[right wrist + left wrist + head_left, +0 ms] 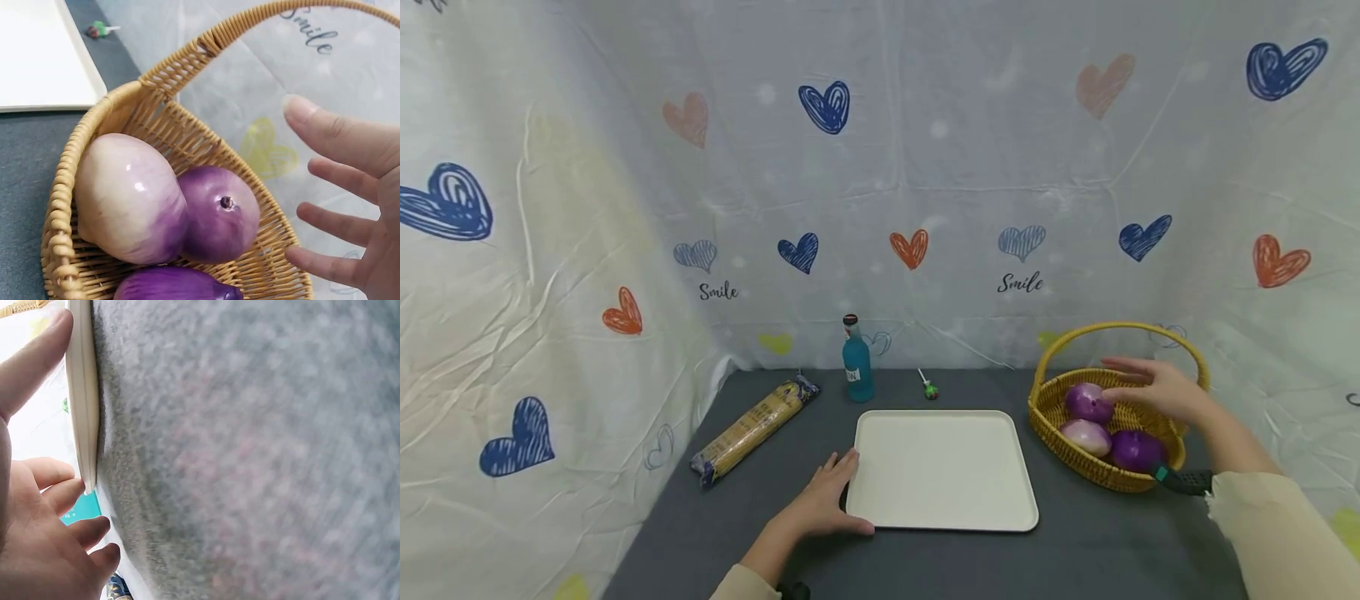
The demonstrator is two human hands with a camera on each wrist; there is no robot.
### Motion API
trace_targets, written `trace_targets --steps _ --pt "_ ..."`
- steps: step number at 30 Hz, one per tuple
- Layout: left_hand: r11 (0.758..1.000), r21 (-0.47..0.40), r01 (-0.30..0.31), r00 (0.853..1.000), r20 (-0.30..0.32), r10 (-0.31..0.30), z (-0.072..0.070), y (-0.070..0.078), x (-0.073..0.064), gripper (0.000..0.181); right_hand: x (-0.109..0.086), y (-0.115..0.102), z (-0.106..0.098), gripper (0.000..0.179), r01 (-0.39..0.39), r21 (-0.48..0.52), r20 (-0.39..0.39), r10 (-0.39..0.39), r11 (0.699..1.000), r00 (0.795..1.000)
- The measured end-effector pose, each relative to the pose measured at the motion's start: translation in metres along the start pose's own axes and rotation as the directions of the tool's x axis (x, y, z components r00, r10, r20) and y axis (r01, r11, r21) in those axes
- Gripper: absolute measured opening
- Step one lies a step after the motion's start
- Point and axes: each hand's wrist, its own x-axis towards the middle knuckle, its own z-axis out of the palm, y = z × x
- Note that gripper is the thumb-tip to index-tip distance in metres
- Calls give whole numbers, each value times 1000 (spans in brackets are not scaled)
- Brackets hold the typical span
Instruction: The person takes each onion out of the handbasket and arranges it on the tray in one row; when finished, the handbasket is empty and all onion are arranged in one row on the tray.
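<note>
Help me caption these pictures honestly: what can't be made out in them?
Head: print on the yellow packet, too small to read.
Right wrist: lower part of the darkest purple vegetable, cut off by the bottom edge.
Right wrist: much of the tray, cut off by the left and top edges.

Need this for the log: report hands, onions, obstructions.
Left hand at left edge of tray. Right hand open, empty, at basket. Three onions inside. Handle arches above, possibly obstructing.

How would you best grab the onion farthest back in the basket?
Probably around the widest part of that onion, fingers coming from above, clear of the arched handle. It's round, its upper side is exposed, and the paler onion crowds its near side.
</note>
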Motion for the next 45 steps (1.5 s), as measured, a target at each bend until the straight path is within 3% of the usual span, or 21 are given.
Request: trace_targets --steps 7,15,18,23,27,37,45 --pt "1000 -18 -7 1000 24 7 -1 -2 -3 125 21 7 3 72 -82 15 91 80 997 993" --pt "999 -38 16 1000 23 -15 -1 -2 -4 124 34 22 9 77 -183 137 185 156 974 970" --pt "999 -46 15 1000 11 -14 0 -2 -2 123 37 25 12 77 -188 167 209 152 968 966" --pt "999 -55 -3 1000 -1 3 0 -3 -3 125 41 29 21 79 -256 278 240 191 926 952" --pt "998 -65 -13 1000 -2 13 1 -3 -4 127 41 30 30 78 -305 305 244 235 902 941" --pt "997 -76 17 1000 16 -16 4 -9 -3 128 45 35 39 68 -252 237 183 211 938 960" --pt "998 -56 11 1000 5 -11 3 -8 -1 126 42 23 29 66 -247 312 196 193 917 961"
